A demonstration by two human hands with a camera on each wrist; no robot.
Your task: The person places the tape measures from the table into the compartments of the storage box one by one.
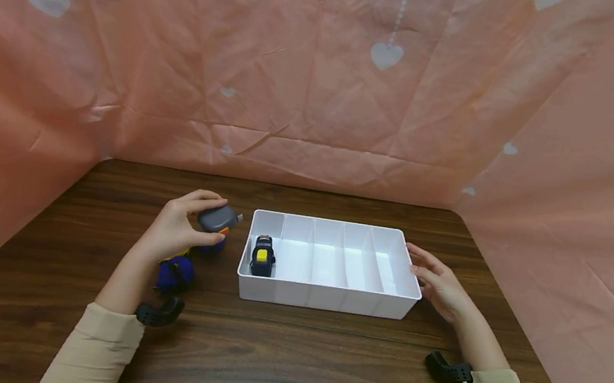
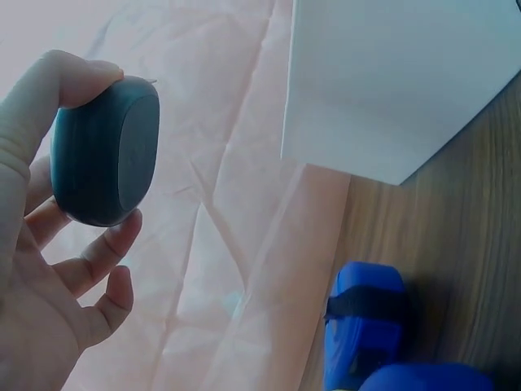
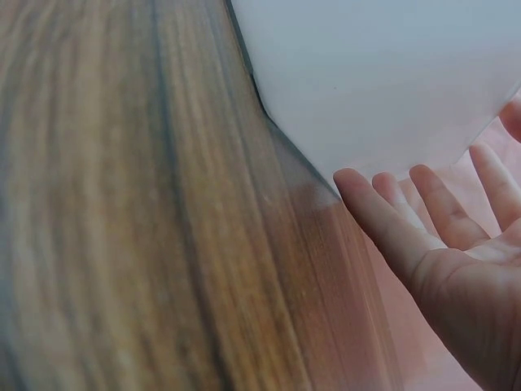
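The left hand (image 1: 178, 230) pinches a grey oval tape measure (image 1: 217, 219) beside the white divided plastic tray (image 1: 323, 296) (right hand (image 1: 436, 284) flat against its wall), likely mid-carry; next it needs lowering into a free compartment.

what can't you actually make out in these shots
- Blue tape measures: head view, partly hidden under the left hand; left wrist view, cut off by the bottom edge. Their count is unclear.
- Grey tape measure: left wrist view shows only its rounded end; fingers cover the rest.
- White tray: both wrist views show only an outer wall, nothing inside.
- Black and yellow tape measure: too small to read markings.
- Right hand: contact with the tray wall is unclear.
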